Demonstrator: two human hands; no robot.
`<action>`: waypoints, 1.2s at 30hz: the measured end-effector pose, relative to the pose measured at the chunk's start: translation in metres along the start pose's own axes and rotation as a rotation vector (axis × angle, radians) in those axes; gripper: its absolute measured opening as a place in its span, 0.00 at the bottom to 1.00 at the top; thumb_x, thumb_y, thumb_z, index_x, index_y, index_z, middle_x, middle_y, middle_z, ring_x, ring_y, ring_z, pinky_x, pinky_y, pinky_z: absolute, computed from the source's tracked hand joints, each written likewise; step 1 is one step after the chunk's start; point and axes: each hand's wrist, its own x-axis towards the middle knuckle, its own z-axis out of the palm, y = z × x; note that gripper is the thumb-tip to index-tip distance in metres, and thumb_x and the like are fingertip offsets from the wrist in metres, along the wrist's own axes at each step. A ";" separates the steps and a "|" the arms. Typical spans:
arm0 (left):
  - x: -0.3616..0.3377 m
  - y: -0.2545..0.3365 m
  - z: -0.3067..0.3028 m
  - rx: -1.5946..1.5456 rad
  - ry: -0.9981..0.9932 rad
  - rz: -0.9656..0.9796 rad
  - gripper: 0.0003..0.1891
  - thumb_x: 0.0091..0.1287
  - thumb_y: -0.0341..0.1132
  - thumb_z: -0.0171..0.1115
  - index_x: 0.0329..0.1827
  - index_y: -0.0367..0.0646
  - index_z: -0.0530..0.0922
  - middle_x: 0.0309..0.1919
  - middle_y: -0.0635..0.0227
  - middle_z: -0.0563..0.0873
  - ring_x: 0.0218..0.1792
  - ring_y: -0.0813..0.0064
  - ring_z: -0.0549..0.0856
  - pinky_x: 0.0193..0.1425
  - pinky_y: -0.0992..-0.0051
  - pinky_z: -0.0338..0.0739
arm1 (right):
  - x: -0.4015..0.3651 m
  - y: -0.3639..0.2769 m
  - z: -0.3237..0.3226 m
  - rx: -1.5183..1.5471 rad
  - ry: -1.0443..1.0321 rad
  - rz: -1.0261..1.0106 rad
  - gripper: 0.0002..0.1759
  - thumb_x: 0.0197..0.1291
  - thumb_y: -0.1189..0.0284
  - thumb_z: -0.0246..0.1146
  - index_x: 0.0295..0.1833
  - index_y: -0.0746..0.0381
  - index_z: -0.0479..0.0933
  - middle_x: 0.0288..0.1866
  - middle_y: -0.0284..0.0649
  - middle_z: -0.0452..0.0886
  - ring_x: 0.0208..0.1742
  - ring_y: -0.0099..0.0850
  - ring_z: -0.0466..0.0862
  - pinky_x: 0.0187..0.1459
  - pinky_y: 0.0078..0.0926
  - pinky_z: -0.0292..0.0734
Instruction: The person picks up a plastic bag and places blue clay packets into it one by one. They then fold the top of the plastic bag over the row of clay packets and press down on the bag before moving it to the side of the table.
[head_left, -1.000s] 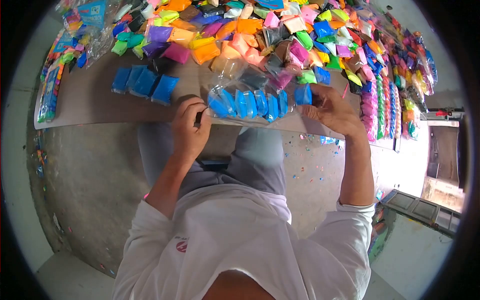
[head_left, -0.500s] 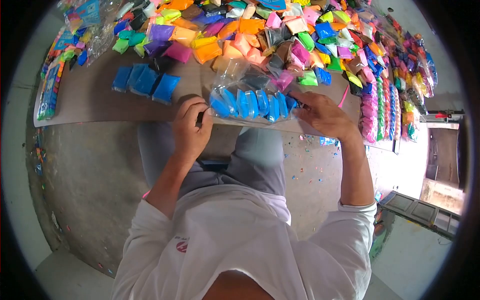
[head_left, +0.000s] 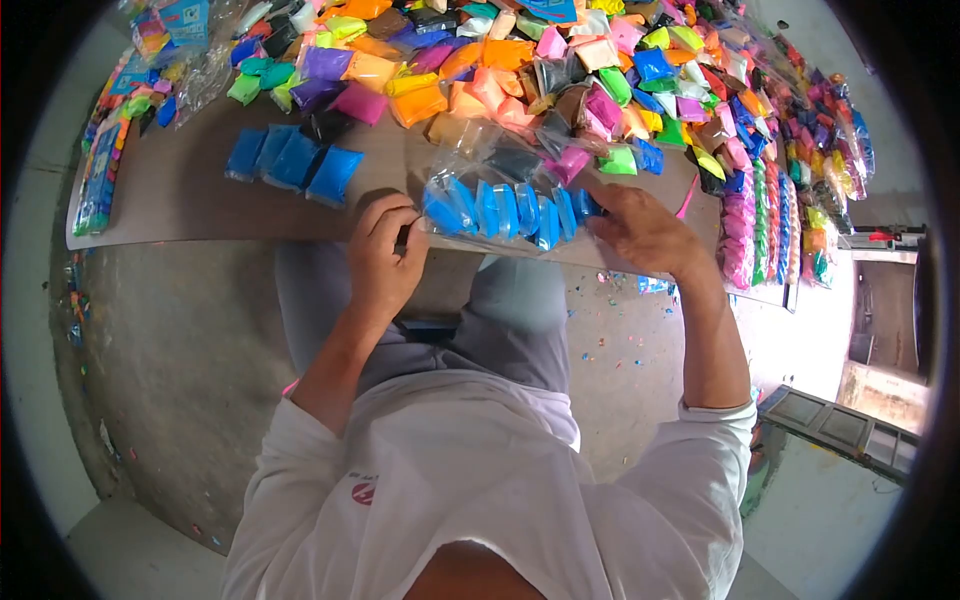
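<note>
At the near edge of the brown board worktop (head_left: pixel 190 200) a clear plastic bag w/ a row of blue packets (head_left: pixel 500 208) lies crosswise. Its near side sits right on the edge, above the person's knees in grey trousers (head_left: pixel 520 300). Left hand (head_left: pixel 385 255) is at the bag's left end, fingers (head_left: pixel 400 222) curled tight & pinched on the plastic there. Right hand (head_left: pixel 645 235) is at the bag's right end, fingers (head_left: pixel 600 205) bunched against the last blue packet; can't tell if they grip or only press.

Room: a bare strip of worktop runs left of the bag to the left edge, btw. the near edge & four loose blue packets (head_left: pixel 290 160). These lie side by side, near the bag but apart from it. Behind the bag there's no gap: a heap of mixed-colour packets (head_left: pixel 500 70) comes right up to it & fills the far side. Right of the right hand, strips of pink, green & blue packets (head_left: pixel 770 215) lie along the worktop's right end. Below the near edge is grey concrete floor (head_left: pixel 170 340) w/ small coloured scraps.

Bag look: see-through, crinkled, glossy. Several blue packets stand on edge inside, packed tight, leaning a bit. The bag's far part is slack & rumpled.
</note>
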 end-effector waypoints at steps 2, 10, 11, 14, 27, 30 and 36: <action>0.001 0.000 -0.001 0.004 0.003 0.005 0.05 0.57 0.23 0.65 0.36 0.37 0.79 0.41 0.60 0.83 0.42 0.59 0.84 0.45 0.67 0.79 | 0.000 0.001 -0.005 0.091 -0.096 0.062 0.21 0.62 0.71 0.60 0.59 0.67 0.70 0.36 0.55 0.80 0.44 0.54 0.78 0.50 0.44 0.71; 0.000 0.002 -0.001 0.008 0.003 -0.007 0.05 0.57 0.24 0.65 0.35 0.37 0.80 0.42 0.61 0.83 0.42 0.60 0.84 0.45 0.68 0.79 | -0.008 -0.021 -0.017 0.200 -0.099 0.181 0.31 0.55 0.70 0.67 0.64 0.65 0.69 0.37 0.54 0.82 0.41 0.49 0.82 0.46 0.41 0.74; 0.000 0.002 -0.001 0.008 0.004 -0.007 0.05 0.57 0.24 0.65 0.35 0.37 0.80 0.42 0.61 0.83 0.42 0.60 0.84 0.45 0.68 0.79 | -0.010 -0.023 -0.019 0.235 -0.094 0.191 0.34 0.52 0.71 0.69 0.65 0.65 0.68 0.38 0.54 0.82 0.41 0.48 0.83 0.46 0.40 0.74; 0.000 0.000 0.000 0.000 0.012 0.004 0.05 0.57 0.24 0.65 0.35 0.37 0.80 0.42 0.61 0.84 0.42 0.60 0.84 0.46 0.68 0.79 | -0.008 -0.026 -0.014 0.137 -0.098 0.174 0.34 0.47 0.68 0.73 0.60 0.66 0.70 0.41 0.55 0.82 0.47 0.53 0.82 0.48 0.43 0.75; -0.001 -0.002 -0.001 -0.008 -0.012 0.007 0.05 0.57 0.24 0.65 0.36 0.37 0.80 0.43 0.60 0.83 0.43 0.58 0.84 0.47 0.66 0.79 | 0.001 -0.028 0.012 -0.123 0.052 0.284 0.34 0.44 0.62 0.76 0.56 0.64 0.73 0.39 0.53 0.84 0.45 0.51 0.84 0.47 0.46 0.76; -0.001 -0.002 -0.001 -0.007 -0.012 0.004 0.05 0.58 0.24 0.65 0.36 0.37 0.80 0.43 0.60 0.83 0.43 0.58 0.83 0.47 0.66 0.79 | -0.007 -0.032 0.005 -0.086 0.061 0.237 0.34 0.44 0.62 0.76 0.56 0.63 0.73 0.38 0.53 0.84 0.45 0.51 0.84 0.47 0.45 0.76; -0.001 0.000 0.000 -0.027 -0.007 -0.011 0.05 0.57 0.24 0.65 0.35 0.37 0.80 0.43 0.59 0.83 0.43 0.58 0.83 0.47 0.66 0.79 | -0.025 -0.040 -0.011 0.077 0.088 0.276 0.31 0.44 0.67 0.75 0.57 0.62 0.75 0.43 0.54 0.84 0.47 0.52 0.83 0.49 0.45 0.76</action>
